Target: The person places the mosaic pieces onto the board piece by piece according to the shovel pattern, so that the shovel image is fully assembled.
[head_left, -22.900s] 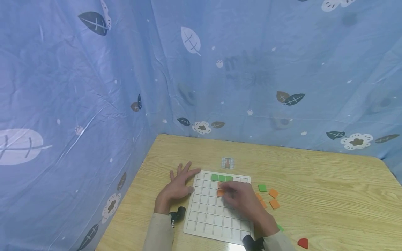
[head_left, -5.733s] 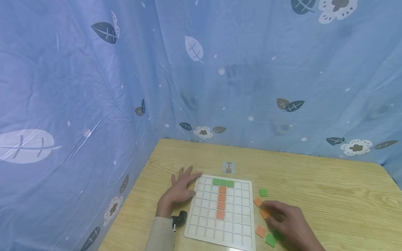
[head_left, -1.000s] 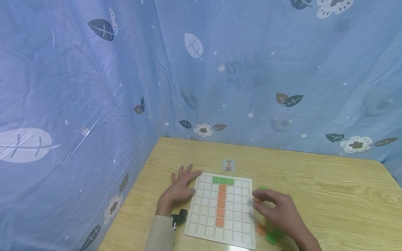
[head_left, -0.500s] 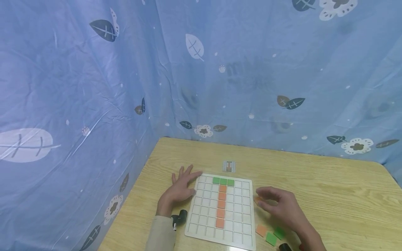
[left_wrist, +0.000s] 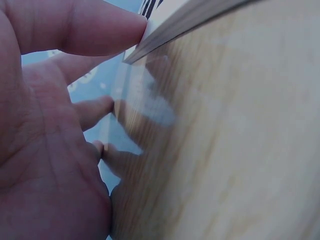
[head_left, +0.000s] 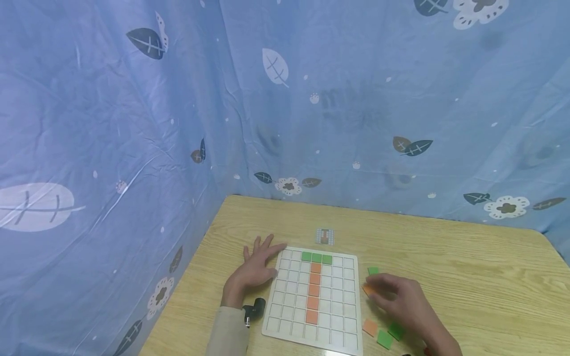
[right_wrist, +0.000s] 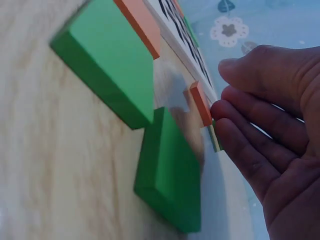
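A white grid board (head_left: 289, 311) lies on the table. Its top row holds green square tiles (head_left: 316, 257), and a column of several orange tiles (head_left: 313, 302) runs down below them. My left hand (head_left: 249, 269) rests at the board's left edge, thumb and index finger touching the rim, other fingers spread. To the right of the board, my right hand (head_left: 403, 296) is over a loose orange tile (head_left: 367, 289), fingertips right at it. In the right wrist view its thumb stands apart from the fingers, and the orange tile (right_wrist: 201, 104) shows just beyond the fingertips.
A loose green tile (head_left: 373, 270) lies behind the right hand. Nearer are another orange tile (head_left: 369, 327) and two green tiles (head_left: 385, 339). A small card (head_left: 325, 236) with a printed grid pattern lies beyond the board. Blue patterned cloth (head_left: 338, 123) hangs behind the table.
The orange column has grown downward from two visible tiles to several. My right hand has moved from the board to the loose tiles, lately shifting slightly nearer. My left hand keeps its place.
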`<state>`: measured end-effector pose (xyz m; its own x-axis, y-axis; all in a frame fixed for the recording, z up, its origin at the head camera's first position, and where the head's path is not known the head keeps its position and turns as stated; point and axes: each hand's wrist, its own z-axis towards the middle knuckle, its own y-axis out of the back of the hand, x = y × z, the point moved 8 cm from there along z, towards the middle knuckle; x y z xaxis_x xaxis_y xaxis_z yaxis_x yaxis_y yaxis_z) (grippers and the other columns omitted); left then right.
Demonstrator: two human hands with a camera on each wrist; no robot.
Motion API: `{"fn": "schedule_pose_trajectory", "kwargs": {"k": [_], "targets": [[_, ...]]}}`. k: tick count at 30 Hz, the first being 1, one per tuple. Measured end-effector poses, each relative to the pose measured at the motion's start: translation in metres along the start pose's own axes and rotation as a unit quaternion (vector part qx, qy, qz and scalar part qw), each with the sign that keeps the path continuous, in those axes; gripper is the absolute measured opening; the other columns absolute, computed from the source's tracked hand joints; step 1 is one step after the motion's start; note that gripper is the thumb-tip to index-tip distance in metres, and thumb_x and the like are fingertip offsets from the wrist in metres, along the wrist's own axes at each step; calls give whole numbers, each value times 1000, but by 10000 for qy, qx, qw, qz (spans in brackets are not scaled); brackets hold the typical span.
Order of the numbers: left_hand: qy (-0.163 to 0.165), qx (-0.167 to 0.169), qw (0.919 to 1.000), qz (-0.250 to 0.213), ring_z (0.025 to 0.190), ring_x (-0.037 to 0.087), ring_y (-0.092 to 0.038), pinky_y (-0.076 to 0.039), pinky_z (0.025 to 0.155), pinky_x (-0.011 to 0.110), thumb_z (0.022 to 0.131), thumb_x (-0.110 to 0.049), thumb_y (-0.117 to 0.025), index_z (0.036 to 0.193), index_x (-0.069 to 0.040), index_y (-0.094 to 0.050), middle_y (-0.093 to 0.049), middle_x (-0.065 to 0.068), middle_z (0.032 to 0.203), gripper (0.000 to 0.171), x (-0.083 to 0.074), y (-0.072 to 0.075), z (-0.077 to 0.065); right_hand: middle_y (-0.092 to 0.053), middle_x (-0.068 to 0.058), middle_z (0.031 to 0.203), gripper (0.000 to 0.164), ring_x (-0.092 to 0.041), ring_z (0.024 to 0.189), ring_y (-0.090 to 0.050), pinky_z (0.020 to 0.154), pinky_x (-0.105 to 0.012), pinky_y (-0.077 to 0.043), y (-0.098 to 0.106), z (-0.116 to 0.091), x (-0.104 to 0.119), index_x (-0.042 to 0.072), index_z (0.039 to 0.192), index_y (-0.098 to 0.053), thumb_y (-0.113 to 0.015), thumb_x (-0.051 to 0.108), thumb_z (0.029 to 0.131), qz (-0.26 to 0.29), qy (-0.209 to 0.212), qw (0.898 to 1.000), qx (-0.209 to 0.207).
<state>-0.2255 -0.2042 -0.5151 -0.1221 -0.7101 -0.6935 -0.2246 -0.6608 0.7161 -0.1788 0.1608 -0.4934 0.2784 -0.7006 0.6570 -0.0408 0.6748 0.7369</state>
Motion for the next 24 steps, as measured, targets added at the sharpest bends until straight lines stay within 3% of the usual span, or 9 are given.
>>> {"fn": "schedule_pose_trajectory", "kwargs": {"k": [7, 16, 24], "targets": [[-47, -11, 10000, 15, 170, 49, 9, 18, 128, 76, 82, -4, -64, 163, -20, -54, -17, 18, 184, 83, 1, 0, 0, -82, 17, 110, 33, -6, 106, -76, 91, -32, -64, 6, -4, 2, 28, 111, -84, -94, 15, 82, -97, 258, 9994, -200], [-56, -23, 10000, 8, 170, 49, 8, 19, 128, 76, 83, -4, -64, 163, -20, -54, -17, 18, 184, 82, 0, -1, -1, -82, 11, 122, 42, -19, 121, -75, 104, -40, -62, -1, 1, 0, 29, 119, -84, -92, 11, 82, -100, 230, 9996, 103], [-53, -17, 10000, 15, 170, 49, 8, 18, 128, 76, 83, -4, -64, 163, -19, -54, -17, 18, 184, 83, -1, 0, -1, -82, 13, 118, 43, -20, 120, -76, 103, -43, -62, -2, -1, -1, 29, 115, -83, -91, 6, 80, -267, 274, 9992, 87]]}}
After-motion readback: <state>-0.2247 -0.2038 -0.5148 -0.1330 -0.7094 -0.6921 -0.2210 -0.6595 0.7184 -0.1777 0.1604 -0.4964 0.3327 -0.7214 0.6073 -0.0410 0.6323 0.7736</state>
